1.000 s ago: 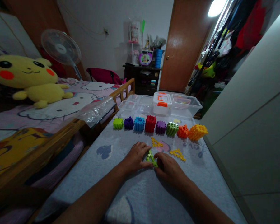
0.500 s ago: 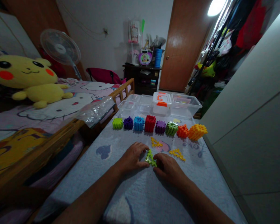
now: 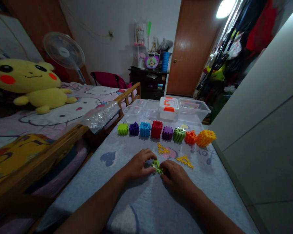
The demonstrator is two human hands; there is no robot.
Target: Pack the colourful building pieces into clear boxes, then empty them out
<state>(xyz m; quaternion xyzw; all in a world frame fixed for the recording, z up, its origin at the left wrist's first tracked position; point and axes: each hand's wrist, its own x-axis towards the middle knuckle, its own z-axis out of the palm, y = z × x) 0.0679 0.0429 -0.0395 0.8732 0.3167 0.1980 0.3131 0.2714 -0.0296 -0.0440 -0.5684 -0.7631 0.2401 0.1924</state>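
Note:
Between my two hands is a light green triangular interlocking piece (image 3: 157, 167) with notched edges. My left hand (image 3: 143, 163) grips its left side between thumb and fingers. Against its right side, the fingers of my right hand (image 3: 174, 171) are closed and cover part of it. Just beyond lie a yellow triangular piece (image 3: 163, 149) and, farther right, a second yellow triangular piece (image 3: 185, 161), both flat on the cloth and apart from my hands.
A row of stacked pieces crosses the table, from a lime stack (image 3: 123, 129) past a red stack (image 3: 156, 129) to a yellow-orange stack (image 3: 206, 138). Behind stand a lidded box (image 3: 169, 109) and a clear bin (image 3: 195, 113). A wooden bed rail (image 3: 70, 138) runs along the left.
The green piece has tilted slightly between my hands, and my fingers have closed in a little around it. The stacks and yellow pieces stay in place.

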